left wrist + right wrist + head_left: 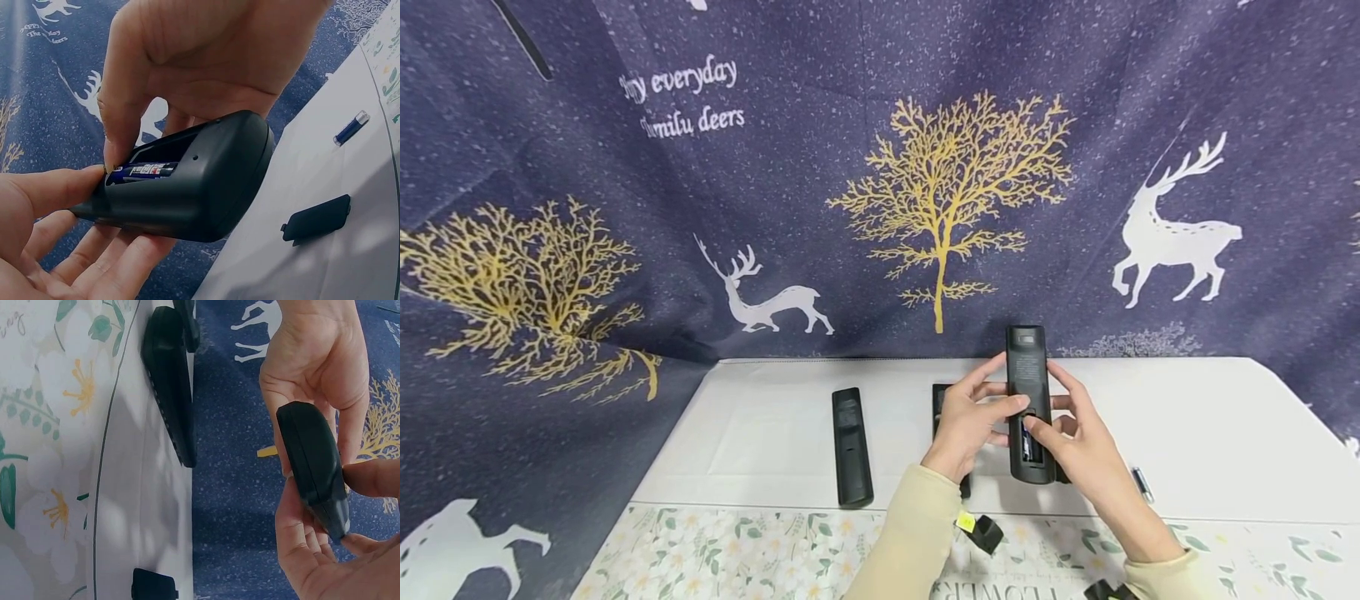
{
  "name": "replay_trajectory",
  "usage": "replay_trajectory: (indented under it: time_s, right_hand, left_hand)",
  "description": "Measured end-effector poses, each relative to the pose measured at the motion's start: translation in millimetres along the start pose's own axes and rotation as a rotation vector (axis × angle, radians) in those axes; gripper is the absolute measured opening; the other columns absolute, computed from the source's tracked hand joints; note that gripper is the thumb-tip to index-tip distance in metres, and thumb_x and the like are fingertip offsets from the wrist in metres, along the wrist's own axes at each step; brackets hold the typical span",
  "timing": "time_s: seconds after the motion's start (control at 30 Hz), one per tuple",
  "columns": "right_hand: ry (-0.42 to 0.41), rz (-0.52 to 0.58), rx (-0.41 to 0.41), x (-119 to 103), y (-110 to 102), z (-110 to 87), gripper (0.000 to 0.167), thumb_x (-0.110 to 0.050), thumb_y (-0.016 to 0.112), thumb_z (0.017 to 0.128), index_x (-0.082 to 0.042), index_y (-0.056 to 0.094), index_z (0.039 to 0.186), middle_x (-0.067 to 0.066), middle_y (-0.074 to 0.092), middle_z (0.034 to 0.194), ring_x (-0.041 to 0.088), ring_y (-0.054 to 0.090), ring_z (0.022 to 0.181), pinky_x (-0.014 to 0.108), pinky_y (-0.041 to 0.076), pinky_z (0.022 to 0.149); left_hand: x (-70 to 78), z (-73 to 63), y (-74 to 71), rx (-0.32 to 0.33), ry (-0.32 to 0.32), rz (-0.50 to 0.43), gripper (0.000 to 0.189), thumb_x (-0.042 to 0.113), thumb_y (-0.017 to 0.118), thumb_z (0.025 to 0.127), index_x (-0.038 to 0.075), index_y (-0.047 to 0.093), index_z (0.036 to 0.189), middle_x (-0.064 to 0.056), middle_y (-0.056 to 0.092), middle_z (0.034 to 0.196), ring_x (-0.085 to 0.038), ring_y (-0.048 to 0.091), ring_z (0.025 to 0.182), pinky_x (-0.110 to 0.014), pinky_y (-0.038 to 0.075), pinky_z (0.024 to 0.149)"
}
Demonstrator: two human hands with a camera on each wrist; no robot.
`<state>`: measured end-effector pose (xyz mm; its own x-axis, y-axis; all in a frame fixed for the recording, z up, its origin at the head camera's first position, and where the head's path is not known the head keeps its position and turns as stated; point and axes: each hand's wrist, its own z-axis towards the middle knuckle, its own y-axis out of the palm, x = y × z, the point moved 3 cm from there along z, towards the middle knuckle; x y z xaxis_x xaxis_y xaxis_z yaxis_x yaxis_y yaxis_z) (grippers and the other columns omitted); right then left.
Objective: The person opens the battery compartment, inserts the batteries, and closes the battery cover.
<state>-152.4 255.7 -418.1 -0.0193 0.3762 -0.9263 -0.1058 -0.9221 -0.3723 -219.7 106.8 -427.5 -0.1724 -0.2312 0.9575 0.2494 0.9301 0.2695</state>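
A black remote control [1028, 375] is held up over the white table, its back towards the head camera and its battery compartment uncovered. My left hand [966, 421] grips it from the left side, thumb on the back and fingers behind. From the right, my right hand [1078, 442] holds the same remote, with its thumb pressing at the end of a dark blue battery [140, 172] in the compartment. Beside that battery the other slot looks dark. Below, on the table, lie the black battery cover [319, 219] and a loose blue-and-silver battery [1142, 483].
Another black remote [852, 450] lies at the left of the table, and one more [937, 400] is partly hidden behind my left hand. A small black piece [985, 533] with a yellow tag sits on the floral front strip. A dark blue cloth [865, 208] hangs at the back.
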Motion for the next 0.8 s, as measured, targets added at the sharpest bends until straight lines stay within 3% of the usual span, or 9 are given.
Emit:
replay_trajectory:
  time_s: [0.27, 0.53, 0.8]
  right_hand:
    - [0.016, 0.032, -0.021, 1.0, -1.0, 0.6, 0.091, -0.015, 0.067, 0.105, -0.025, 0.007, 0.173, 0.023, 0.042, 0.143, 0.021, 0.059, 0.086, 0.036, 0.055, 0.07]
    - [0.019, 0.122, -0.08, 1.2, -2.2, 0.1, 0.095, -0.009, 0.065, 0.105, -0.032, 0.002, 0.173, 0.025, 0.042, 0.141, 0.024, 0.065, 0.092, 0.039, 0.058, 0.076]
    - [0.007, 0.105, -0.086, 0.3, -1.6, 1.3, 0.099, -0.007, 0.067, 0.103, -0.032, 0.001, 0.173, 0.025, 0.043, 0.141, 0.027, 0.066, 0.095, 0.042, 0.056, 0.08]
  left_hand:
    - [0.8, -1.4, 0.4, -0.001, 0.002, 0.01, 0.06, 0.003, 0.084, 0.09, 0.036, 0.071, 0.138, -0.004, 0.075, 0.106, -0.023, 0.073, 0.08, -0.041, 0.064, 0.06]
    - [1.7, -4.0, -0.1, 0.007, -0.005, 0.025, 0.061, 0.002, 0.084, 0.09, 0.037, 0.071, 0.138, -0.003, 0.073, 0.107, -0.026, 0.075, 0.085, -0.044, 0.064, 0.063]
    - [3.2, -3.5, 0.8, 0.014, -0.006, 0.029, 0.06, 0.002, 0.084, 0.09, 0.037, 0.072, 0.138, -0.003, 0.073, 0.108, -0.025, 0.075, 0.086, -0.046, 0.065, 0.064]
